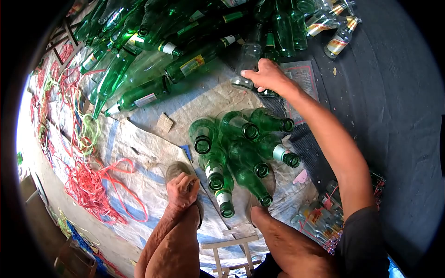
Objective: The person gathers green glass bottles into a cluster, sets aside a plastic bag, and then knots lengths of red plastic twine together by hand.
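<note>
My right hand [268,76] reaches out past the standing bottles, its fingers curled around a dark green bottle [270,52] lying on the sheet. Its thumb points left, over a clear glass bottle [251,52] lying alongside. Part of the grip is hidden under the hand. My left hand [182,190] hangs in front of my left knee with fingers curled in, and nothing shows in it. Between my feet, several green bottles [243,155] stand upright in a close group, open mouths towards me; some carry white labels.
A large heap of green bottles [185,65] fills the far left. Labelled clear bottles [340,41] lie at the far right. Tangled red plastic strapping [95,187] lies on the left. Bundled clear bottles [320,215] are by my right leg, and a wooden stool [230,243] is below.
</note>
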{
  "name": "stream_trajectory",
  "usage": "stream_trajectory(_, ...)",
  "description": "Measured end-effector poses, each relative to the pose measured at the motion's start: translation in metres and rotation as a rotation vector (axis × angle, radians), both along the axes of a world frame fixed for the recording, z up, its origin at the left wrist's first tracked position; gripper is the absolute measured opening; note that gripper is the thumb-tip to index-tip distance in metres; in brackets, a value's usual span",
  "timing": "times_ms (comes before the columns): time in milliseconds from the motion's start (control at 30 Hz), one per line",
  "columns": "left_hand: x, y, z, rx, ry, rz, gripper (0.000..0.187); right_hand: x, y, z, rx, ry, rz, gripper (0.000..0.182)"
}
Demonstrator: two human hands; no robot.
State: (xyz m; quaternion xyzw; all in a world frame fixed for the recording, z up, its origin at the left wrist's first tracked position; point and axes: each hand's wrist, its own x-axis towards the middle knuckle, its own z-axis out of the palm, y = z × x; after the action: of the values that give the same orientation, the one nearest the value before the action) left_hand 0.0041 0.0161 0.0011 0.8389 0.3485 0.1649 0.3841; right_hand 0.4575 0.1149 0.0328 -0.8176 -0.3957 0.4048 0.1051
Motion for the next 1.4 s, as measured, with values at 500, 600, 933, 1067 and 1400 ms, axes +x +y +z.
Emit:
stream_trajectory(500,0.002,0.003,0.001,0.001,-0.008,-0.014,0.016,-0.01,0.035,-0.027,0.049,0.193,-0.348,0.063)
stream_trajectory(600,0.002,0.004,0.002,-0.004,-0.026,-0.011,0.016,-0.005,0.035,-0.019,0.048,0.318,-0.406,0.059)
stream_trajectory(933,0.002,0.0,-0.001,0.011,-0.03,-0.017,0.018,0.03,-0.006,0.026,0.056,0.653,-0.324,0.057)
stream_trajectory(1067,0.0,0.0,-0.001,0.001,-0.001,-0.029,0.017,0.034,-0.033,0.046,0.122,0.69,-0.333,0.054)
stream_trajectory(1400,-0.002,-0.002,-0.004,-0.029,0.019,-0.032,0.017,0.079,-0.127,0.042,0.487,0.591,-0.531,0.061)
